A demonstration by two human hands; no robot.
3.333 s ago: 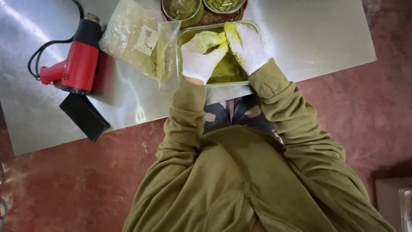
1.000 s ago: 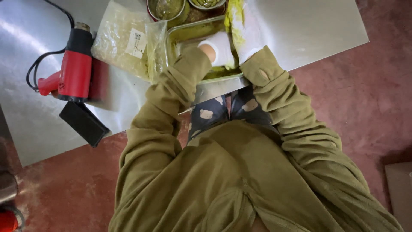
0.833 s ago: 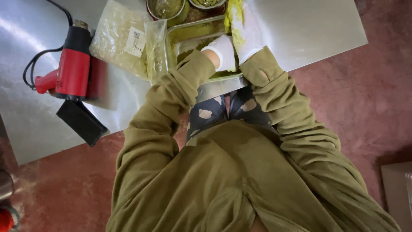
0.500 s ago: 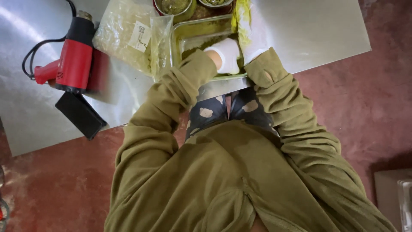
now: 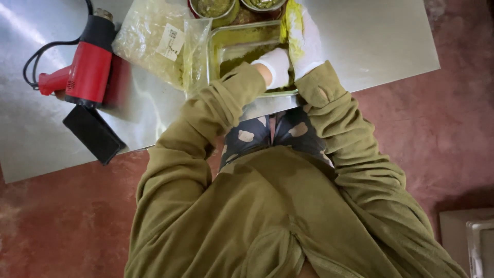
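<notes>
A rectangular glass dish [image 5: 234, 46] smeared with green paste stands on the metal table [image 5: 370, 36]. My left hand [image 5: 275, 67], in a white glove, reaches down into the dish's near right corner; its fingers are tucked out of sight. My right hand [image 5: 304, 38], also gloved and stained yellow-green, lies stretched along the dish's right rim with the fingers pointing away from me. My olive sleeves cover both wrists.
Two round metal bowls [image 5: 212, 6] of green paste sit just beyond the dish. A clear plastic bag [image 5: 154, 41] lies left of it. Farther left are a red heat gun [image 5: 87, 59] with its cord and a flat black slab [image 5: 95, 135] at the table's edge. A pale box [image 5: 471, 242] stands on the red floor.
Three seconds ago both hands were lifted over the dish with yellow-green stuff between them. Since then my left hand has sunk into the dish and slid right, toward my right hand.
</notes>
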